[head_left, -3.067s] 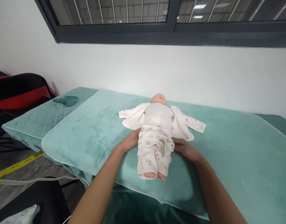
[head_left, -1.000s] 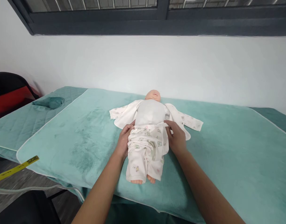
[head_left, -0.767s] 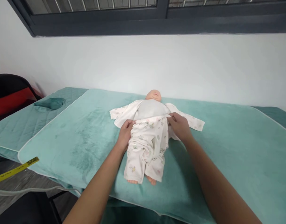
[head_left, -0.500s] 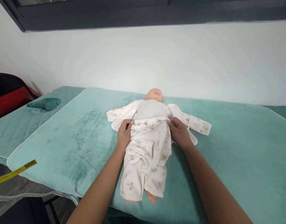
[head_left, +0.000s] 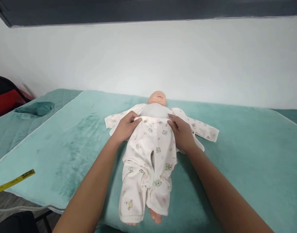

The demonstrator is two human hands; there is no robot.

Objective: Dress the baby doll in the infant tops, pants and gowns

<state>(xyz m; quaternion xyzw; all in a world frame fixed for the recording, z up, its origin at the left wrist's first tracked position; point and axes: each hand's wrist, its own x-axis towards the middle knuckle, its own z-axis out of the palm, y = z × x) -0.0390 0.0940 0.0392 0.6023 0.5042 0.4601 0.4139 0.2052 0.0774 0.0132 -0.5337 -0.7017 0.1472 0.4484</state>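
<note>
A baby doll [head_left: 157,98] lies on its back, its head toward the wall and its feet toward me. White printed baby pants [head_left: 148,155] cover its legs and reach up to its belly, with the toes showing below the cuffs. My left hand [head_left: 127,127] grips the waistband at the left side, thumb on top. At the right side, my right hand [head_left: 183,132] holds the same waistband between thumb and fingers. An open printed baby jacket [head_left: 203,128] is spread under the doll, sleeves out to both sides. The grey torso [head_left: 156,110] shows above the waistband.
The doll lies on a green plush cover [head_left: 247,161] against a white wall [head_left: 163,58]. A green cushion-like piece [head_left: 35,109] is at the far left, near a red and black item [head_left: 6,100]. A yellow strip [head_left: 15,182] juts in at the left edge.
The waistband has moved a little up the doll's belly, with both hands on it. The pants lie smoother, and a slit opening shows at the crotch. The view has shifted slightly.
</note>
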